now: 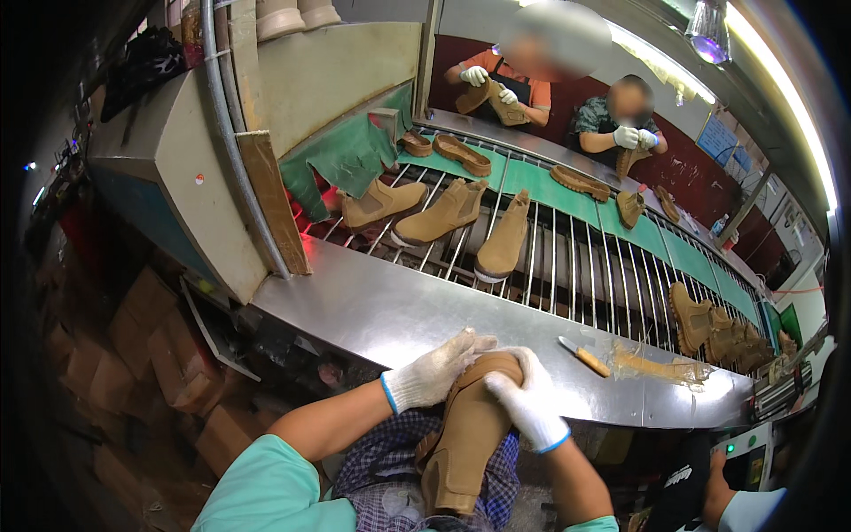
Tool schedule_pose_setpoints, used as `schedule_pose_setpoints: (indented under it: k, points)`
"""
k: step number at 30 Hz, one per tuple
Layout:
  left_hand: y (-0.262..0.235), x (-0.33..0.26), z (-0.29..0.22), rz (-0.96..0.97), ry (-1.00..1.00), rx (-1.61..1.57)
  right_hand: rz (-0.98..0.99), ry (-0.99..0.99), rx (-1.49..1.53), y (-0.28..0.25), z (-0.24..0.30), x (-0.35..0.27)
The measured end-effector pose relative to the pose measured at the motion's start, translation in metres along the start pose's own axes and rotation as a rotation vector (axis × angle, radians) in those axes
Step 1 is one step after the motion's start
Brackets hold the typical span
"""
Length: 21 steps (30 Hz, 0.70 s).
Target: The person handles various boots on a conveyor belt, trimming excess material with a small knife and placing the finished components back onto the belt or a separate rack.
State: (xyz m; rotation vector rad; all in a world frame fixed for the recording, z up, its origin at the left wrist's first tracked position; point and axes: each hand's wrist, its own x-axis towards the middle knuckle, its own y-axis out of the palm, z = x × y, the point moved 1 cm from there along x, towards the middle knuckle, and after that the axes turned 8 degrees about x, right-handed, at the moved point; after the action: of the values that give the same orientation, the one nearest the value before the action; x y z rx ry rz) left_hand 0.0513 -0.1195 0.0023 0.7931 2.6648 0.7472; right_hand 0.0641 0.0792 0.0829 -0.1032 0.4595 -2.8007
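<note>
A tan ankle boot (pixel 467 434) rests upright across my lap, its toe pointing away toward the metal bench edge. My left hand (pixel 434 371), in a white knit glove with a blue cuff, presses against the toe end from the left with its fingers together. From the right, my gloved right hand (pixel 532 401) wraps round the forefoot. A brown sole edge shows along the toe between the hands; the underside is hidden. Just beyond my right hand, a small knife (pixel 585 356) with a wooden handle lies on the steel ledge (pixel 355 306).
Beyond the ledge runs a rod conveyor (pixel 567 266) bearing several tan boots (pixel 503 239) and loose soles (pixel 581 181). A machine housing (pixel 208 160) with a green flap stands left. Cardboard boxes (pixel 177 355) fill the lower left. Two gloved co-workers handle footwear opposite; another person's arm (pixel 716 488) shows lower right.
</note>
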Motion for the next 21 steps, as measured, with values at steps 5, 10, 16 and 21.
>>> schedule_pose_setpoints:
  k: [5, 10, 16, 21]
  points:
    - [-0.017, -0.062, 0.015, -0.155, -0.101, 0.081, -0.353, -0.279, 0.221, -0.024, 0.036, -0.044]
    - [-0.014, -0.117, 0.028, -0.003, -0.169, -0.281, -0.564, -0.561, 0.573, -0.024, 0.054, -0.032]
    - [-0.004, -0.103, -0.117, -0.303, 0.144, 0.505, 0.082, -0.383, 0.64, -0.061, -0.025, 0.021]
    - [0.059, -0.068, -0.187, -0.147, -0.295, 1.68, 0.267, -0.44, 0.228, -0.018, -0.052, 0.059]
